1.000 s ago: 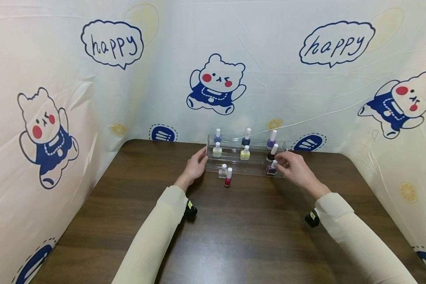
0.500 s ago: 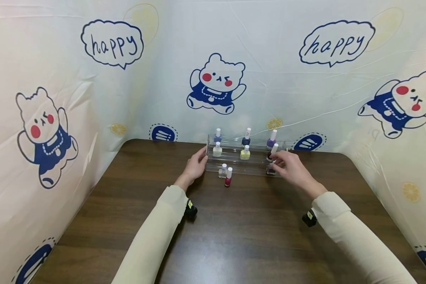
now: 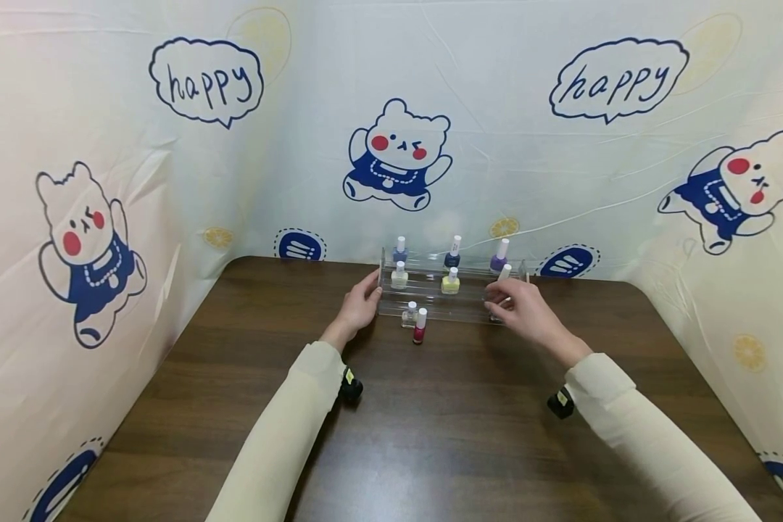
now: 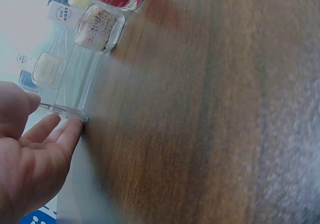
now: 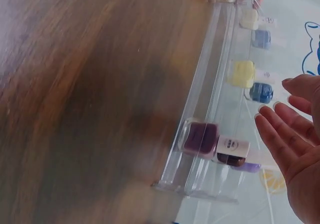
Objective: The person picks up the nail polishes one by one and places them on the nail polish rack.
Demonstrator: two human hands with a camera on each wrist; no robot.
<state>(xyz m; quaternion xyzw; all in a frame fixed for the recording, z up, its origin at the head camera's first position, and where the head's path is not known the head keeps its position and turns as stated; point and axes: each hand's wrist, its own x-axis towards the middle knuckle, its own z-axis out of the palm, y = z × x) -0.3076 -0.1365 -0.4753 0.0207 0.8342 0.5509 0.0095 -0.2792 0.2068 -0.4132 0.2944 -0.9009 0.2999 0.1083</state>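
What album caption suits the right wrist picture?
Right hand, holding nothing, near a clear rack with a purple nail polish bottle in its front tier.

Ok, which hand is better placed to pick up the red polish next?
Probably the right hand: it holds nothing, while the left hand, though nearer the red polish, grips the end of the clear rack.

Place: a cloth-walled nook, booth-like; home or studio, I cannot tell.
Cloth (image 3: 320,87): pale fabric across the far end and both sides ahead of me, printed with winking bears (image 3: 398,175), lemon slices (image 3: 218,237) and "happy" bubbles (image 3: 206,81).
Tabletop (image 3: 404,428): brown wood-grain, rounded far corners, close to the cloth.
Polish rack (image 3: 457,307): clear, tiered, carrying small bottles (image 3: 450,285), shop-display style.
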